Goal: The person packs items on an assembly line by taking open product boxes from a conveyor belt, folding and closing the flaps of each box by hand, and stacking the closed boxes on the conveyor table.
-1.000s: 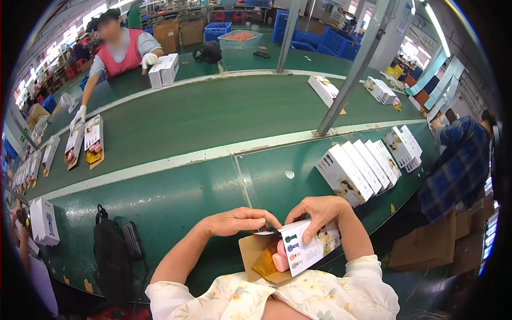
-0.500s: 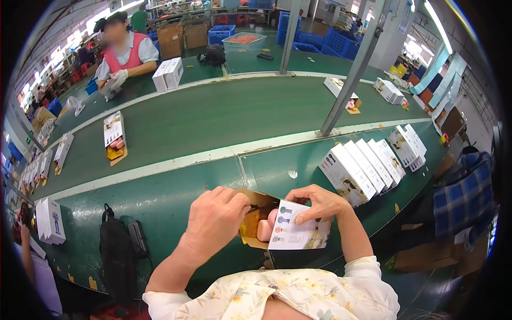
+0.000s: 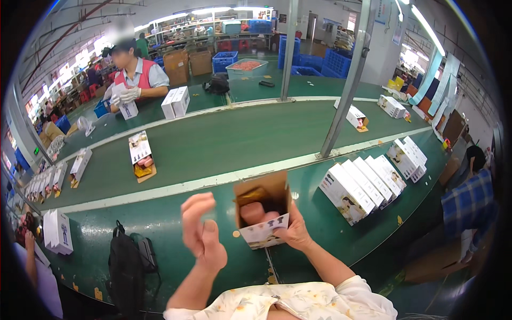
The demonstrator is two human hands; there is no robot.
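My right hand [image 3: 297, 230] grips a white printed cardboard box [image 3: 261, 232] by its right side, thumb on the near face. The box stands before me above the green table, its top open toward me and a brown flap [image 3: 261, 184] raised at the far edge. Inside lie rounded pink pieces [image 3: 252, 212] and something in shiny golden wrapping [image 3: 253, 194]. Apart from the box, to its left, my left hand [image 3: 202, 229] is raised with nothing in it, thumb away from the bent fingers.
Several white boxes [image 3: 349, 194] lean in a row at right. Beyond a pale rail, a green belt [image 3: 213, 144] carries open boxes [image 3: 141, 154]. A black bag [image 3: 125, 261] lies at left. A metal post [image 3: 346, 80] rises from the rail. Across the belt, a gloved person [image 3: 133, 80] handles a white box.
My left hand has let go of the box and moved left. The box has turned more upright, its opening now facing me, still in my right hand. Boxes on the belt have shifted right.
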